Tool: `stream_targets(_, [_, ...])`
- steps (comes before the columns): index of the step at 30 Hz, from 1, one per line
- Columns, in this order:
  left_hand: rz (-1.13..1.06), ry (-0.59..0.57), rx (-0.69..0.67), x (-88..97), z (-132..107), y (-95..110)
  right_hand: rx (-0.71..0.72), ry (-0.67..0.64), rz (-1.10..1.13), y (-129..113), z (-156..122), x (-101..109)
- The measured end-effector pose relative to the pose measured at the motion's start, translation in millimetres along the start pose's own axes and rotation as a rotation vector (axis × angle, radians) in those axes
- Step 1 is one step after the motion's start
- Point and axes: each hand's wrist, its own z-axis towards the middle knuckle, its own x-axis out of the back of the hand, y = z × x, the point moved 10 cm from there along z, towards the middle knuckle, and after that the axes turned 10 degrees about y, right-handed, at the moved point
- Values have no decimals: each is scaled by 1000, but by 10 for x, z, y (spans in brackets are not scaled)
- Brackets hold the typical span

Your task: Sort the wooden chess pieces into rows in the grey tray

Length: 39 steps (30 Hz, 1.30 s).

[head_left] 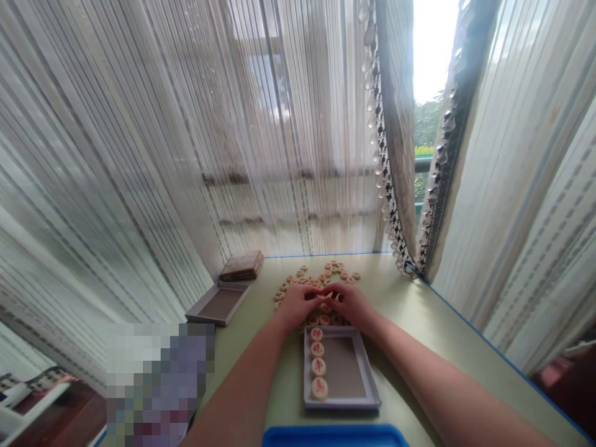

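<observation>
Over a scattered pile of round wooden Chinese chess pieces (325,320), my left hand (300,302) and my right hand (347,302) come together. Their fingertips meet or nearly meet, bent inward in a pinch. Whatever lies between the fingers is too small and covered to make out. Just in front of the hands lies a shallow box tray (358,366). Four-sided and pale-rimmed, it holds several pieces with red characters (318,367) in one column along its left side. My hands hide part of the pile.
A second shallow tray (223,304) lies at the left edge of the table (400,304), touching or near a brown folded board or box (242,265). A blue object (335,436) is at the near edge. String curtains (298,143) hang behind the table.
</observation>
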Motion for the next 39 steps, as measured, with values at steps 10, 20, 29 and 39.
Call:
stream_targets(10, [414,106,-94,146,4,16,74,-56,-147,-87,-34,-14])
stream_targets(20, [579,40,-228,18,-24,10,149,-155,-301,-131,-107,-97])
stream_targets(29, [568,32,-232,-11,4,7,59,-161,-341,-43,-65,-77])
stream_targets(39, [496,25,-231,-32,9,27,40,-126,-277,-50,-53,-36])
